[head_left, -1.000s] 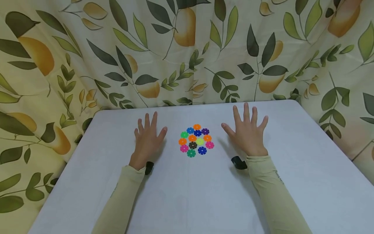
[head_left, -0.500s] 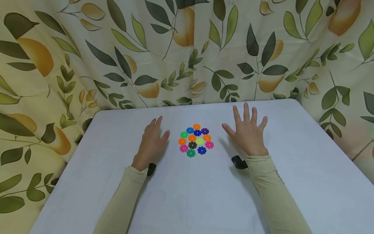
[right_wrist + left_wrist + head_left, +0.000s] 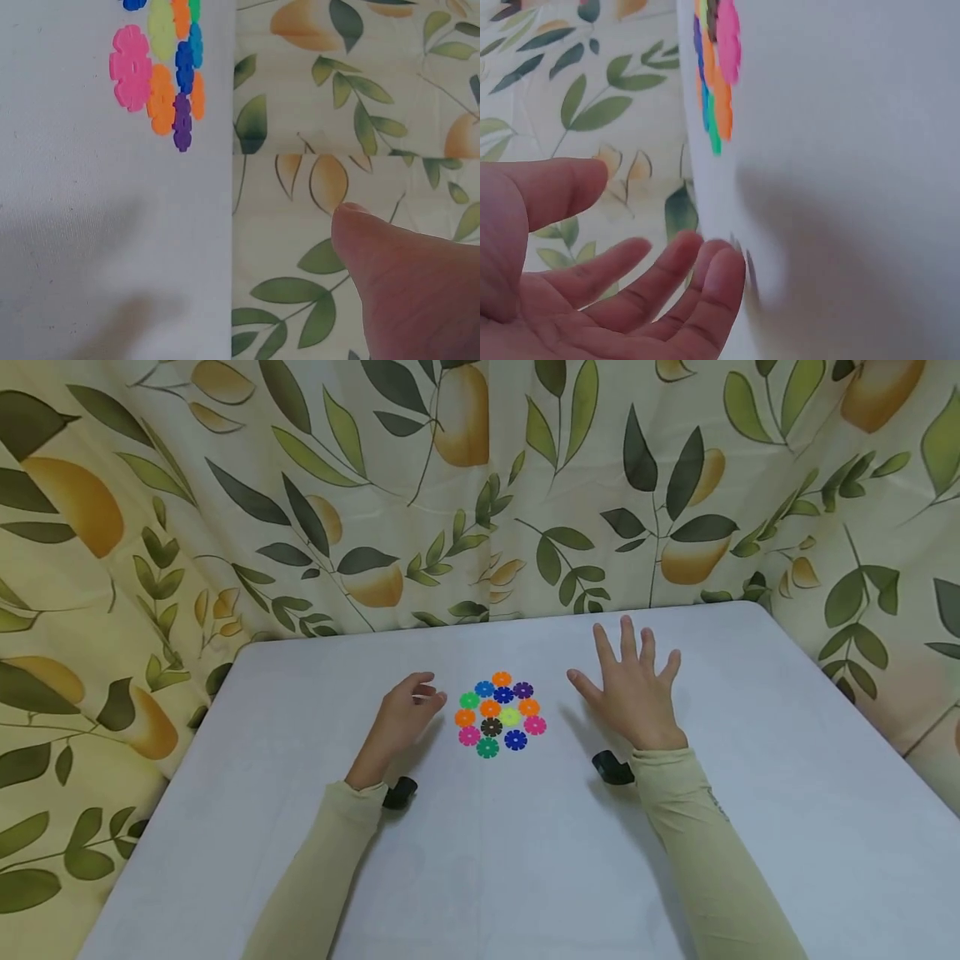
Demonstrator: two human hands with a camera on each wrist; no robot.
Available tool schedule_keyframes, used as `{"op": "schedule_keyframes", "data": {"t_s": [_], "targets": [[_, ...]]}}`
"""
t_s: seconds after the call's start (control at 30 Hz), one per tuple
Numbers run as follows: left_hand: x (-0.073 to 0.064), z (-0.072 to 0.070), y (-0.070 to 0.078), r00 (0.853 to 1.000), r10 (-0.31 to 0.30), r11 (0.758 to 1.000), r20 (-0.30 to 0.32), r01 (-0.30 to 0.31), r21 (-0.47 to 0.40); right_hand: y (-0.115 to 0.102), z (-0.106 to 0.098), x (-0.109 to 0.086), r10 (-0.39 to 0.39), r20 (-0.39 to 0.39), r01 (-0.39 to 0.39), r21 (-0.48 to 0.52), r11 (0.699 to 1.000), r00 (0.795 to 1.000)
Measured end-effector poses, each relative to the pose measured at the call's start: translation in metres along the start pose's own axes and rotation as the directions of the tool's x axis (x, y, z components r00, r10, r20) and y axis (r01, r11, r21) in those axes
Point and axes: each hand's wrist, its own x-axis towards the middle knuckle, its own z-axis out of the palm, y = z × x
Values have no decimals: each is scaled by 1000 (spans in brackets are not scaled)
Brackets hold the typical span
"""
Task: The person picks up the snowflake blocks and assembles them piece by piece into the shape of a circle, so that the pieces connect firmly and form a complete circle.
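Several flat, notched flower-shaped plastic discs in bright colours lie grouped on the white table, among them a black disc (image 3: 491, 727), a yellow disc (image 3: 510, 717) and a pink disc (image 3: 131, 69). My left hand (image 3: 405, 718) hovers just left of the group, turned on its side, with fingers loosely bent and nothing between them; in the left wrist view its thumb and fingertips stand apart. To the right of the discs, my right hand (image 3: 636, 697) is spread palm down with straight fingers and holds nothing. Only its thumb (image 3: 390, 255) shows in the right wrist view.
The white table (image 3: 487, 860) reaches back to a curtain (image 3: 442, 527) printed with leaves and fruit. A black wrist camera (image 3: 400, 793) sits at the left cuff, and another black camera (image 3: 613, 768) at the right cuff.
My left hand has turned from flat and spread onto its side, its fingers bending, and moved right toward the discs. The right hand stays spread; the head view has shifted slightly.
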Motion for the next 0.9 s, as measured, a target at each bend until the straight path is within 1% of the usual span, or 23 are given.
{"op": "schedule_keyframes", "data": {"t_s": [0.1,0.2,0.33,0.43,0.53,0.6,0.67,0.73,0.83,0.9], "targets": [[3,5,1,999,-31,1000,24,31,2,-2,-1,1,-1,7,1,8,1000,1000],[5,9,1,997,-49,998,52,47,29,-2,-1,2,5,20,-5,14,1000,1000],[4,12,-2,994,-68,998,82,67,13,-3,-2,4,12,41,-13,14,1000,999],[5,13,-4,993,-51,998,107,48,27,-4,-2,5,15,55,-16,11,1000,998],[9,16,-5,991,6,995,137,-20,99,-5,-2,5,18,70,-19,14,1000,997],[12,18,-4,987,24,989,156,-46,139,-5,-2,4,20,82,-22,21,1000,996],[14,21,-3,986,15,986,167,-42,162,-5,-1,4,21,94,-23,30,999,995],[15,23,-1,985,-10,985,171,-20,170,-4,1,3,20,108,-24,39,999,994],[15,23,0,985,-37,988,169,10,154,-4,3,3,16,122,-22,46,999,992],[13,21,-1,986,-34,990,165,11,138,-5,4,2,11,134,-17,50,999,991]]}}
